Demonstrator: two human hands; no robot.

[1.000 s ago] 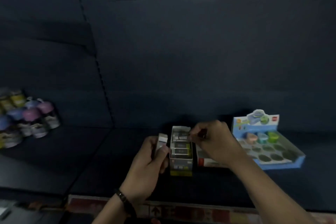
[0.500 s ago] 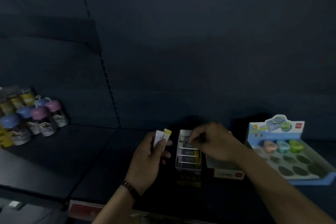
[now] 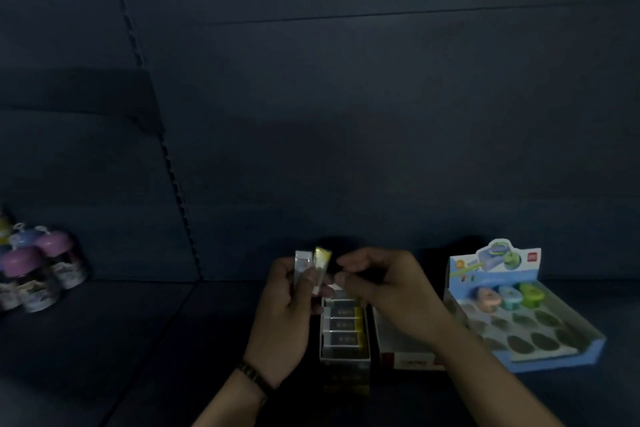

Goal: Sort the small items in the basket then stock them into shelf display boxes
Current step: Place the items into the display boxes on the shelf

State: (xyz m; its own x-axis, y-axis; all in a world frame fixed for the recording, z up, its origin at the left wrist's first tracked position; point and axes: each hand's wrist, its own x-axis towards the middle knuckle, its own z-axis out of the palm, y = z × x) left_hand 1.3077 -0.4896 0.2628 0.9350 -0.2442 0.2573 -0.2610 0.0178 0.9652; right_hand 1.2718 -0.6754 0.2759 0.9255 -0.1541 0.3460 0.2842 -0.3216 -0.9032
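My left hand [image 3: 284, 315] grips two small flat packs [image 3: 311, 267], one white and one with a yellow end, held upright above the shelf. My right hand [image 3: 384, 288] hovers just right of them with fingers loosely curled toward the packs; I cannot tell if it holds anything. Below both hands stands a narrow display box [image 3: 344, 355] with several dark packs with yellow ends lying in a row.
A white and red box [image 3: 405, 360] stands right of the narrow one. Further right a blue display box [image 3: 561, 354] holds three round coloured items [image 3: 507, 296] in its back row. Jars with pink and blue lids [image 3: 38, 274] stand at the far left on the dark shelf.
My right hand has lifted from the narrow display box up toward the packs in my left hand. My left hand has risen slightly, holding the two packs.
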